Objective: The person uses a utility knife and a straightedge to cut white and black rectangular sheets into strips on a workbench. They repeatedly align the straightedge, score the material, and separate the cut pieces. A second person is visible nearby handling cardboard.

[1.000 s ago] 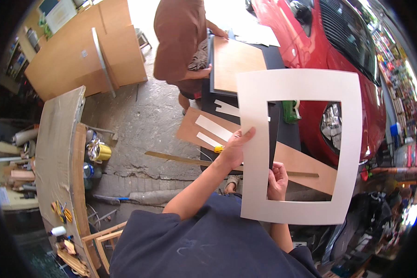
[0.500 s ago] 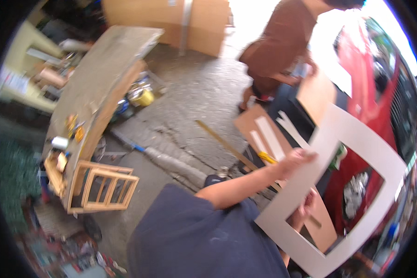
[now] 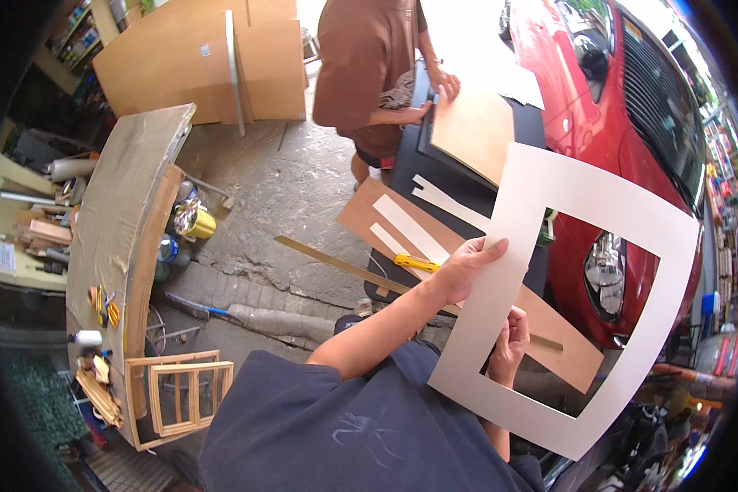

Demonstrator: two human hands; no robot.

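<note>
A white mat board frame (image 3: 541,176) with a large rectangular cutout is held up in front of me, tilted. My left hand (image 3: 471,266) grips its left side, thumb on the front face and fingers behind. Through the cutout shows my right hand (image 3: 510,338), fingers curled close to the inner left edge; whether they pinch anything is hidden. Its forearm passes behind the lower strip of the frame. Just left of my left hand, a yellow utility knife (image 3: 416,263) lies on a brown board (image 3: 361,215), among white cut strips (image 3: 410,230).
Across the dark table (image 3: 410,168), a person in brown rests both hands on a tan board (image 3: 471,131). A red car (image 3: 566,271) stands close on the right. A long flat strip (image 3: 336,262) juts out leftward. Further left are a workbench (image 3: 123,221) and small wooden frames (image 3: 190,394).
My view has swung right and steadied, so the surroundings sit further left. The frame stays in my left hand. The person in brown has both hands on the tan board now.
</note>
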